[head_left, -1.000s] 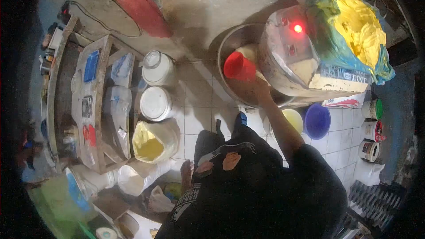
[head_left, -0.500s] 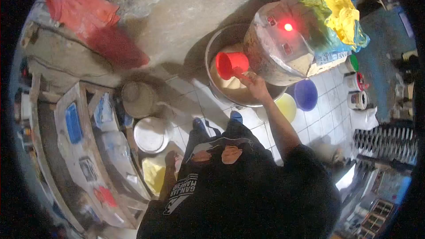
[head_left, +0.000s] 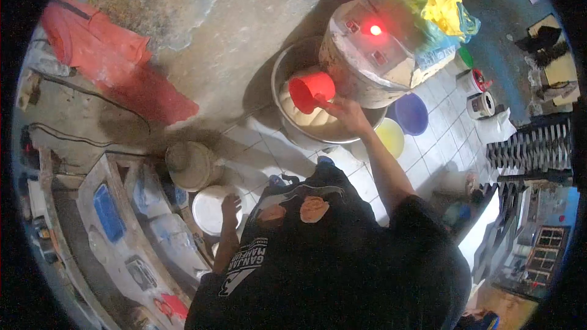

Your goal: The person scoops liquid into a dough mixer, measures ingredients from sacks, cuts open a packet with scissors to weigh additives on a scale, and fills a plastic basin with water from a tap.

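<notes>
My right hand (head_left: pixel 347 115) grips the handle of a red plastic cup (head_left: pixel 312 91), which is tilted over a large round metal bowl (head_left: pixel 278 67). Inside the bowl lies a pale, smooth mass (head_left: pixel 315 117), partly hidden by the cup and my hand. A bulky housing (head_left: pixel 361 55) with a lit red light covers the bowl's right side. My left hand (head_left: pixel 231 205) hangs low on the left with its fingers apart, over the edge of a round white lid or bucket (head_left: pixel 211 211), and holds nothing; whether it touches the white surface is unclear.
A yellow-and-blue plastic bag (head_left: pixel 440 0) lies on the housing. Purple (head_left: pixel 411 114) and yellow (head_left: pixel 390 139) containers stand right of the bowl. Wooden shelving (head_left: pixel 101 208) with tubs runs along the left. A red cloth (head_left: pixel 116 61) lies at upper left; small buckets (head_left: pixel 481 105) stand right.
My left hand has moved forward, from beside the yellow item to the white lid. My right hand still holds the red cup over the bowl. The view has shifted and turned slightly.
</notes>
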### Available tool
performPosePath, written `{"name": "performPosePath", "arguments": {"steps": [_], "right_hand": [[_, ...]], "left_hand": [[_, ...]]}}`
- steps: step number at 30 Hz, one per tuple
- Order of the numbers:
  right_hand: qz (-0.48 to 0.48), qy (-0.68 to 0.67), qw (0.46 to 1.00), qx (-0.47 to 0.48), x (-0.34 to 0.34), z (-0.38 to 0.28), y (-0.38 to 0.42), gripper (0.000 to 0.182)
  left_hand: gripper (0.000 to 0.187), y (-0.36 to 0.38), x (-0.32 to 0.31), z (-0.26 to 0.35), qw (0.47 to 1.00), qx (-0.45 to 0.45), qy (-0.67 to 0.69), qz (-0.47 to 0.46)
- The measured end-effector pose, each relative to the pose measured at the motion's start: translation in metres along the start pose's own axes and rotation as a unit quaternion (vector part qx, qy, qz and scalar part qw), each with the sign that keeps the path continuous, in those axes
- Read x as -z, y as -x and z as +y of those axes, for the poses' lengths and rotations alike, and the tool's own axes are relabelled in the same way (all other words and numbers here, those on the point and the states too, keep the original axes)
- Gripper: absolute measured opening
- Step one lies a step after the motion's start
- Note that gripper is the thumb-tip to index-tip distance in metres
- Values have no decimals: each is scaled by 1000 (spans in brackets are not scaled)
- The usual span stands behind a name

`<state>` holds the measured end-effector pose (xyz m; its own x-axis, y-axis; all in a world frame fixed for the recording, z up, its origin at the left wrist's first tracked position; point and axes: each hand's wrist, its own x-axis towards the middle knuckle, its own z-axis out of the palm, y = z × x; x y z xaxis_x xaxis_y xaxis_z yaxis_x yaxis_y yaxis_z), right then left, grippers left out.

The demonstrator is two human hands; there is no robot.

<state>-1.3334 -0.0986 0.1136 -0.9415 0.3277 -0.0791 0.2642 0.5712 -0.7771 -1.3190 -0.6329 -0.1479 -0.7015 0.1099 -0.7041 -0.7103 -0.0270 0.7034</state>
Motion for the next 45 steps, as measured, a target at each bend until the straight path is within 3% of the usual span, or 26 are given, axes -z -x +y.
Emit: {"name": "performPosePath", "arguments": {"steps": [2, 5, 6, 8, 10, 11, 13, 14, 16, 20, 22, 26, 29, 35, 37, 41, 45], "right_hand": [[4, 5, 1000, 0, 0, 6, 0, 37], [6, 18, 1000, -6, 3, -2, 4, 37], [9, 24, 1000, -12, 4, -6, 5, 37], [9, 26, 1000, 7, 7, -6, 6, 36], [8, 30, 999, 29, 10, -8, 6, 36], [16, 26, 999, 38, 11, -9, 7, 36], [23, 25, 998, 46, 13, -11, 7, 36], [17, 32, 999, 36, 15, -12, 7, 37], [11, 40, 999, 26, 17, -17, 10, 38], [19, 32, 999, 20, 19, -26, 14, 38], [27, 35, 999, 30, 19, -22, 15, 37], [3, 75, 997, -10, 23, -38, 21, 35], [8, 61, 998, -3, 29, -61, 31, 35], [9, 55, 998, -15, 25, -51, 35, 34], [8, 49, 998, -29, 23, -46, 35, 34], [18, 33, 999, -10, 22, -45, 37, 32], [19, 61, 998, -6, 23, -42, 37, 32]], "left_hand": [[34, -1, -4, -14, 999, 9, 26, -19], [33, 0, 0, -31, 996, 14, -77, -38], [33, -4, 9, -47, 984, -91, -130, -83], [33, 1, 9, -52, 957, -194, -178, -125], [34, 3, 7, -54, 999, 15, -20, -33], [34, 0, 7, -53, 999, 15, -17, -33], [34, -11, 15, -62, 983, -23, -179, -19], [34, -6, 13, -62, 984, -21, -177, -21], [32, 7, 7, -50, 999, 8, 17, -40], [31, 1, 0, -51, 999, 26, -21, 13], [32, -9, 8, -62, 995, -5, 75, -70], [33, -10, 9, -69, 998, 14, 44, -47], [32, -9, 15, -78, 990, 51, 113, -62], [32, -5, 12, -79, 998, 49, 25, -22], [31, -4, 13, -77, 996, 9, 73, -57], [31, -5, 14, -70, 998, 32, 20, -41], [31, -35, 31, -89, 990, 11, 90, -112]]}}
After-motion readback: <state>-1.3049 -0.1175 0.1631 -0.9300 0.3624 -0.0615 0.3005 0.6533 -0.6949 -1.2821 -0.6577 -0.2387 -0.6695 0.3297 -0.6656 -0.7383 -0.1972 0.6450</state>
